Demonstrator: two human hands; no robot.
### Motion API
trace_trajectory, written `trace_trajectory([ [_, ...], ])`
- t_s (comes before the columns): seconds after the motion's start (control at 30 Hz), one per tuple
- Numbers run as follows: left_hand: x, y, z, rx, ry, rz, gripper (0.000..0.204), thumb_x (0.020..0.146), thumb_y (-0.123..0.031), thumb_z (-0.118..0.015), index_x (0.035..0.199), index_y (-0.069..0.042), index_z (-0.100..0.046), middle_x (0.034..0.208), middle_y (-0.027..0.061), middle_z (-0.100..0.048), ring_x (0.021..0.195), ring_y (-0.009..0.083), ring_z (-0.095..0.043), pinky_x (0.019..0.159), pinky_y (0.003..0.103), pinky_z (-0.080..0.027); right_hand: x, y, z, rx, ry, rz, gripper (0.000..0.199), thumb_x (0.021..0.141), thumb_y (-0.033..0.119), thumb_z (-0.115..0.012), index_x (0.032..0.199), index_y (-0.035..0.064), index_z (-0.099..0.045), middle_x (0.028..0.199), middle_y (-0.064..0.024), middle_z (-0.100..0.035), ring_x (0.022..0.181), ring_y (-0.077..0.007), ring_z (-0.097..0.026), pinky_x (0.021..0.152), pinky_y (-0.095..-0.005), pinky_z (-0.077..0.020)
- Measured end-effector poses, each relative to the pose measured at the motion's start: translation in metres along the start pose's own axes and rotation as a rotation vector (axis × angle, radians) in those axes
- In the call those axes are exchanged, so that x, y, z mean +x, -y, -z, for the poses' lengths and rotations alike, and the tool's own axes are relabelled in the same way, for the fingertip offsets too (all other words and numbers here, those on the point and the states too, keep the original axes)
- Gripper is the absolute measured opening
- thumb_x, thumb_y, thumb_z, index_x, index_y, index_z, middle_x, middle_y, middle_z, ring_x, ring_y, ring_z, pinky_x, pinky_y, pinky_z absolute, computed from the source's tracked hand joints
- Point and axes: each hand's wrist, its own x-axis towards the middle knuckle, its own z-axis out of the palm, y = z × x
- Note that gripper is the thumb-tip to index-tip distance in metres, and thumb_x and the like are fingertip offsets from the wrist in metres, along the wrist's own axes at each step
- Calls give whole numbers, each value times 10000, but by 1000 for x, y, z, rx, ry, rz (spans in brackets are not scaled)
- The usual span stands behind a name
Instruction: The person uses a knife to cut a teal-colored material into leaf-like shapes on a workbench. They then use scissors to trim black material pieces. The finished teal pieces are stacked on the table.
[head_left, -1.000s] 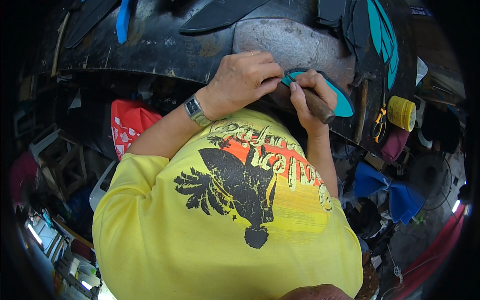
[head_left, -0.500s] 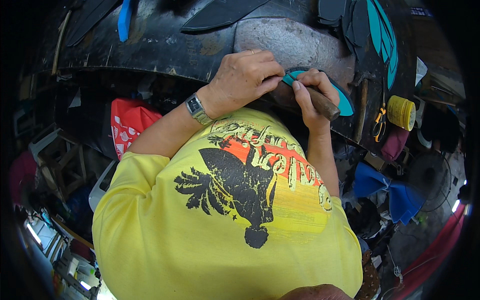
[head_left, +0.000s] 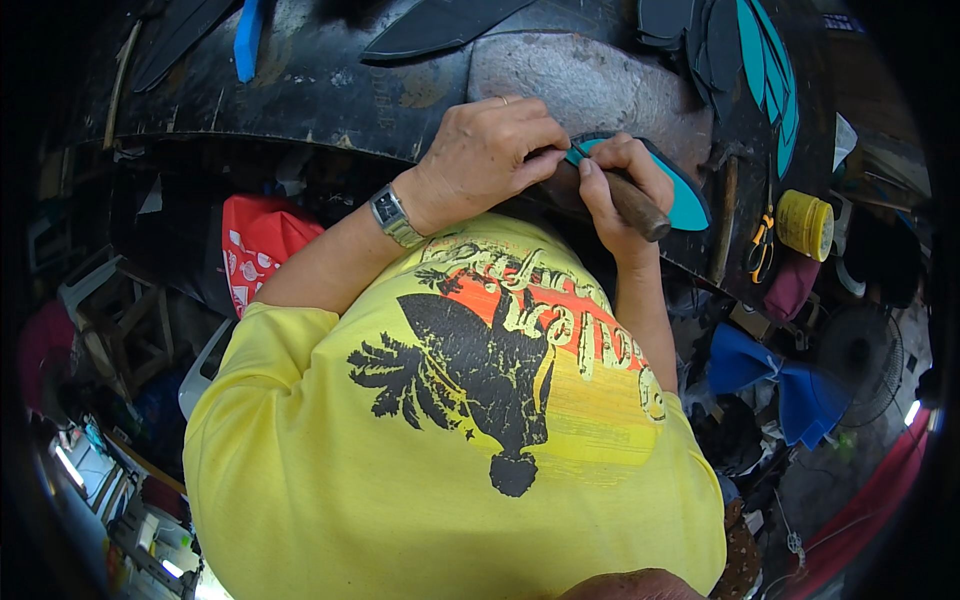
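Observation:
At the table's near edge lies a teal, sole-shaped piece [head_left: 688,205] with a dark rim. My left hand [head_left: 490,145], wearing a ring and a wristwatch, is closed at the piece's left end, thumb and forefinger pinched together there. My right hand [head_left: 625,185] grips a wooden-handled tool [head_left: 640,210], its thick butt pointing to the lower right. A thin dark shaft or blade of the tool reaches toward my left fingertips over the teal surface. Its tip is hidden by the fingers, as is the middle of the piece.
Beneath the work sits a worn grey slab [head_left: 590,75] on the dark table [head_left: 300,110]. Black cut pieces [head_left: 440,30] and teal ones [head_left: 770,80] lie around it. At right are a hammer [head_left: 725,200], orange-handled scissors [head_left: 762,250] and a yellow tub [head_left: 805,225].
My right hand and the tool have shifted slightly left and turned a little. The tool's thin shaft now shows near my left fingertips. My left hand has barely moved.

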Motion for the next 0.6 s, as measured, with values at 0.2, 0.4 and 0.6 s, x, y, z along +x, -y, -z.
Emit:
trace_trajectory([
  [0.2, 0, -2, 0, 6, 4, 10, 133, 827, -176, -749, 905, -81, -696, 870, 56, -661, 834, 251, -670, 724, 369, -544, 0, 1, -1, -36, 8, 10, 149, 751, 4, -725, 767, 23, -578, 712, -82, -617, 611, -217, -593, 598, -306, -470],
  [0.4, -4, -11, 3, -14, 27, 141, 157, 827, -177, -763, 915, -66, -697, 851, 71, -658, 819, 260, -669, 713, 379, -542, 0, 1, -1, -28, -2, 6, 154, 755, 12, -732, 768, 23, -579, 712, -80, -620, 612, -218, -595, 600, -304, -472],
  [0.6, -2, -9, 5, -6, 32, 136, 146, 825, -177, -765, 902, -71, -701, 843, 66, -656, 807, 258, -668, 709, 375, -545, 0, 0, -1, -21, -6, 4, 150, 762, 14, -732, 775, 22, -582, 711, -78, -621, 611, -207, -596, 599, -299, -473],
])
